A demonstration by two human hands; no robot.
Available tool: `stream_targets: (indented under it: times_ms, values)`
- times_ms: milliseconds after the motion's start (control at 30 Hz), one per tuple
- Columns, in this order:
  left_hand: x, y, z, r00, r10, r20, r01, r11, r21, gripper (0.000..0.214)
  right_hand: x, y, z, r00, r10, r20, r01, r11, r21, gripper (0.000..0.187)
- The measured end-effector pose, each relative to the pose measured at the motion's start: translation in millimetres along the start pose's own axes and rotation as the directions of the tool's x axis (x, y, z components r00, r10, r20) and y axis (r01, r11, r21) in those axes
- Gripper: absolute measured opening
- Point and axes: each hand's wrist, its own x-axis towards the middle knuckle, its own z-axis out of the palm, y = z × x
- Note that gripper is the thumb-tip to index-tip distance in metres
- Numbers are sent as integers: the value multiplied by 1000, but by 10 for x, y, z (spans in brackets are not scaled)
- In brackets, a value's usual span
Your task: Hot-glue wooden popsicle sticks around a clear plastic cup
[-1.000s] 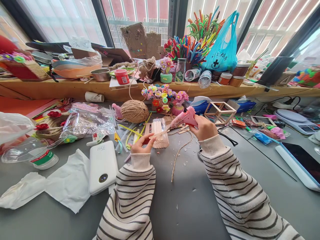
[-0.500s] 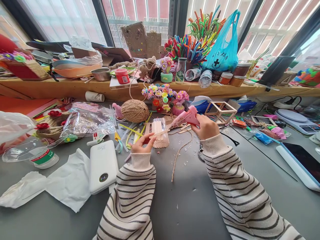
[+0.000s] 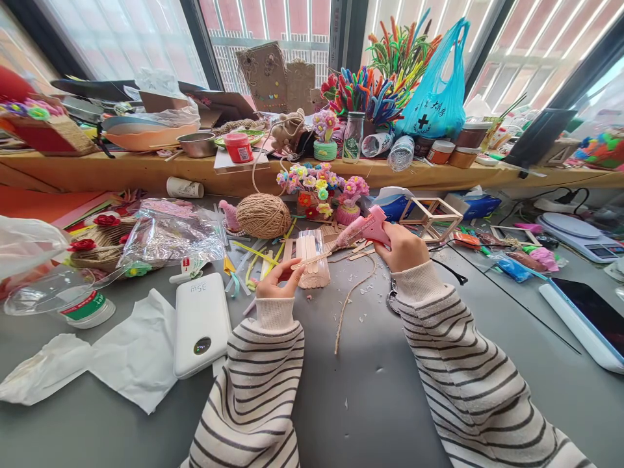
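Between the thumb and fingers of my left hand (image 3: 279,281) is one end of a wooden craft stick (image 3: 314,259), which points to the right. My right hand (image 3: 402,247) is wrapped round the handle of a pink hot glue gun (image 3: 363,229), whose nozzle is aimed down and left at the stick's far end. Whether the tip touches the wood I cannot tell. Just behind the held stick lies a pack of craft sticks (image 3: 308,247) in clear wrapping. A piece of twine (image 3: 347,299) curves across the table below the glue gun.
A ball of twine (image 3: 263,216) sits behind my left hand. To the left are a white power bank (image 3: 202,325), crumpled paper (image 3: 136,351) and a plastic bottle (image 3: 85,305). A wooden stick frame (image 3: 433,218), a kitchen scale (image 3: 580,234) and a phone (image 3: 592,312) are at the right.
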Motion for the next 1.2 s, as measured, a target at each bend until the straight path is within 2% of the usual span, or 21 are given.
stream_targets:
  times_ms: [633, 733, 867, 967, 1033, 1200]
  values:
    - [-2, 9, 2, 1000, -16, -13, 15, 999, -39, 26, -3, 10, 10, 998, 33, 47, -33, 999, -17, 29]
    - [-20, 46, 15, 999, -21, -38, 17, 994, -107, 27, 6, 49, 12, 995, 80, 54, -77, 996, -53, 28]
    - [-47, 117, 42, 996, -71, -62, 49, 951, -305, 24, 33, 179, 1, 985, 168, 36, -165, 983, -80, 32]
    - [-52, 155, 50, 994, -97, -49, 69, 911, -407, 22, 46, 311, -5, 969, 242, 45, -237, 967, -88, 33]
    - [-49, 169, 48, 994, -107, -31, 81, 889, -451, 24, 42, 395, 4, 949, 300, 93, -293, 952, -86, 35]
    - [-27, 185, 31, 986, -167, 27, 152, 802, -578, 28, -4, 524, 86, 866, 438, 243, -428, 899, -97, 36]
